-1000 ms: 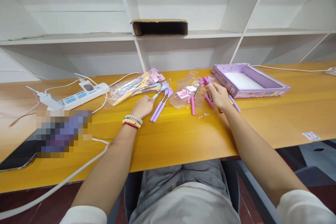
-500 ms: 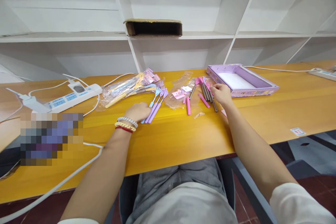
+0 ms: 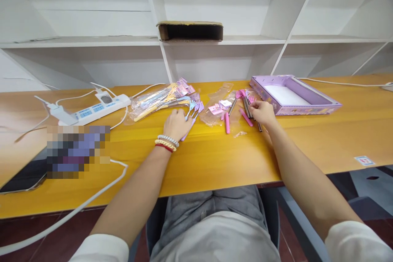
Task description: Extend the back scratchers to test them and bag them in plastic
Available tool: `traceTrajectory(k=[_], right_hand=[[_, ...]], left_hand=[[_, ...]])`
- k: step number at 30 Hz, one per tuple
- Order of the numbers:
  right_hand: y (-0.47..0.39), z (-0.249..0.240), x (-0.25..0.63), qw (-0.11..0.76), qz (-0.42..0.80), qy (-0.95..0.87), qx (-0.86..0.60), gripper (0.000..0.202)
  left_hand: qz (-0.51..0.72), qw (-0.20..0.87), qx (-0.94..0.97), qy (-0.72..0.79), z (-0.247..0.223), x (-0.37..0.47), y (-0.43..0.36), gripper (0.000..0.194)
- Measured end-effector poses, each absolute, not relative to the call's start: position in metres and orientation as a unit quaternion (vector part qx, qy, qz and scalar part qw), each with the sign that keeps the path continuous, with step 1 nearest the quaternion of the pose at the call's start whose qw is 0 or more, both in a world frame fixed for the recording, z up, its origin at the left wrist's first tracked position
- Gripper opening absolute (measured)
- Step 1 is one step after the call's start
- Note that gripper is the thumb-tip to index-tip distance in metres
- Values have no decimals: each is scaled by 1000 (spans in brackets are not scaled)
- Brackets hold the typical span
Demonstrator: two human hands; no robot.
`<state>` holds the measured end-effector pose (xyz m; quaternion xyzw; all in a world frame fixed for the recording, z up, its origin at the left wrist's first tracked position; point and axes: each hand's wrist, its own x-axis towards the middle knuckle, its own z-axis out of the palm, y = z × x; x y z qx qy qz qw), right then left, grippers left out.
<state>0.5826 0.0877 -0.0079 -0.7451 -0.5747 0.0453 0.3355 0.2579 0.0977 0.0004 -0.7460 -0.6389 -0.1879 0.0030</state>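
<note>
My left hand [image 3: 177, 125] is over the handles of a small bundle of blue and purple back scratchers [image 3: 196, 110], fingers curled around them. Their claw-shaped heads point away from me; most of the handles are hidden under the hand. My right hand [image 3: 263, 112] pinches at a pink-headed back scratcher [image 3: 251, 99] with a metal rod, its grip partly hidden by the fingers. More pink back scratchers [image 3: 243, 93] lie against it, rods side by side. Loose pink handles [image 3: 227, 123] rest nearby on the table.
A purple box tray [image 3: 307, 109] stands at the right. Clear bags holding more back scratchers [image 3: 153, 104] lie left of centre, and an opened bag with pink cards [image 3: 215, 109] in the middle. A power strip [image 3: 95, 109], cables and a phone [image 3: 26, 172] occupy the left. Shelves rise behind.
My left hand has shifted from beside the blue and purple handles to on top of them, covering more. My right hand stays at the pink back scratchers. The view has swung slightly left.
</note>
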Motion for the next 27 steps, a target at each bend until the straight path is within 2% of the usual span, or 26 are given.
traceTrajectory(k=[3, 8, 14, 21, 27], right_hand=[[88, -11, 572, 331, 33, -627, -704, 29], [89, -18, 546, 206, -1, -771, -603, 36], [89, -20, 532, 87, -35, -781, -617, 45], [91, -15, 527, 92, -15, -748, -657, 37], [93, -13, 532, 89, -8, -676, -731, 39]], left_hand=[[-203, 12, -761, -616, -2, 265, 94, 30], [-209, 0, -776, -595, -1, 269, 90, 22], [-226, -8, -777, -588, -2, 271, 90, 18], [-241, -22, -786, -568, -6, 275, 90, 15], [-240, -38, -784, -572, -5, 274, 91, 14]])
